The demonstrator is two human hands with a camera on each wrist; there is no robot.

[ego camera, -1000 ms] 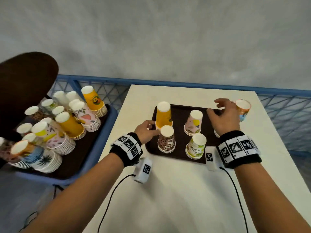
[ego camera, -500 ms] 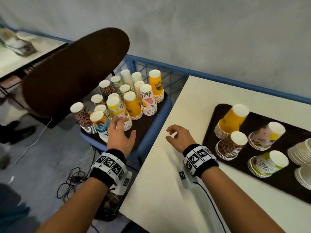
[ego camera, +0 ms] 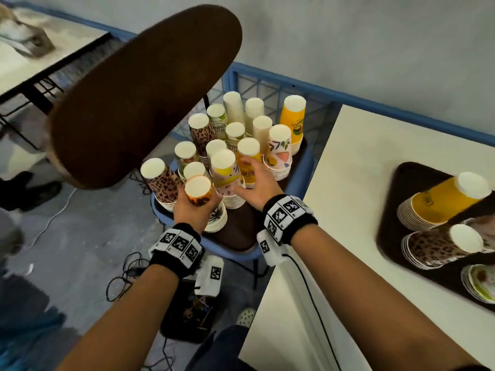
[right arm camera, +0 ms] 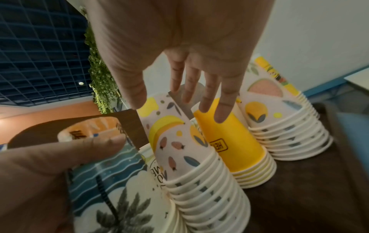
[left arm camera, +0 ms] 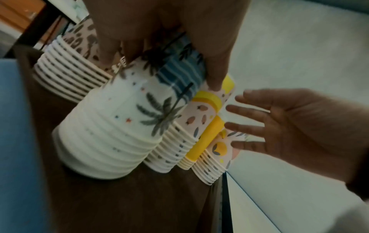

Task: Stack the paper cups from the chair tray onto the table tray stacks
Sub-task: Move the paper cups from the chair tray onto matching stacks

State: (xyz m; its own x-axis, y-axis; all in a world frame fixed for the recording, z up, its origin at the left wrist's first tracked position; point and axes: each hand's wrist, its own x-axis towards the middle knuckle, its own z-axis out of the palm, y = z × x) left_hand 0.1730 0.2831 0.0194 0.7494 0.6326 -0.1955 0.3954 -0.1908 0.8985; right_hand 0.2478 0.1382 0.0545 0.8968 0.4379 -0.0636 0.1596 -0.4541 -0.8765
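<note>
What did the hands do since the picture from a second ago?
Both hands left the table tray and swung over to the chair tray. The left hand took a grip on the top cup of the palm-tree stack. The right hand reaches open-fingered toward the yellow stack. The table stacks stayed put.

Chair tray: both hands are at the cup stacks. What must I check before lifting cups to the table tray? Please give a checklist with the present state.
1. Left hand grips the top palm-tree cup: ok.
2. Only one cup separates from its stack: cannot tell.
3. Right hand holds a cup: not ok; it is open at the yellow cup stack.
4. Table tray has a matching yellow stack: ok.
5. Table tray has a palm-tree stack: cannot tell, tray partly out of view.
</note>
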